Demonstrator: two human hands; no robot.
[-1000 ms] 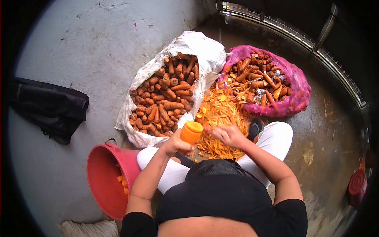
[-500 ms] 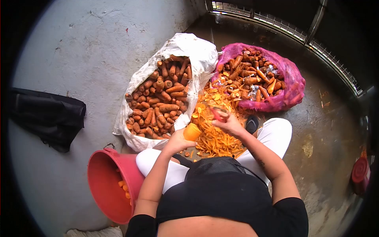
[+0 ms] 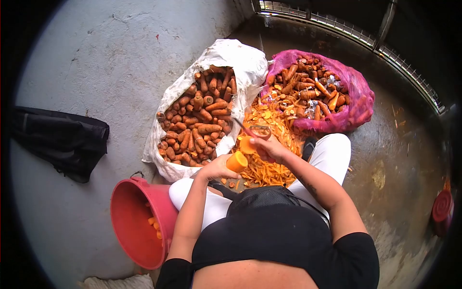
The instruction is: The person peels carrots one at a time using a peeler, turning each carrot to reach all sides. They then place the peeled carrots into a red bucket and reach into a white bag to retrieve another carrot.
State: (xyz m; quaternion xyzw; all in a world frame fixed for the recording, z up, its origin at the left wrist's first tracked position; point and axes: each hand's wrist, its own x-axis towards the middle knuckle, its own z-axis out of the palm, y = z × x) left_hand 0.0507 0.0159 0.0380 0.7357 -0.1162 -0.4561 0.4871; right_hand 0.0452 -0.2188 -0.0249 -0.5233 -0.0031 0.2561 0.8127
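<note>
My left hand [image 3: 216, 169] is closed around a short, thick piece of peeled orange carrot [image 3: 237, 162]. In my right hand [image 3: 270, 147] is a knife with a reddish handle [image 3: 248, 131], its dark blade angled up to the left. A round orange slice [image 3: 248, 145] shows at the fingers of that hand, just above the carrot piece. Below both hands, a heap of orange peelings [image 3: 264, 168] covers the floor between my legs.
Ahead lie a white sack [image 3: 236, 53] of unpeeled carrots and a pink mesh sack [image 3: 361, 91] with carrots and scraps. A red bucket [image 3: 161, 200] holding peeled pieces is tipped at my left. Black cloth [image 3: 62, 142] lies far left; a red object [image 3: 442, 212] stands far right.
A round slice now shows at my right hand, separate from the carrot piece. My right hand has moved slightly down and left, and the knife blade now points up to the left.
</note>
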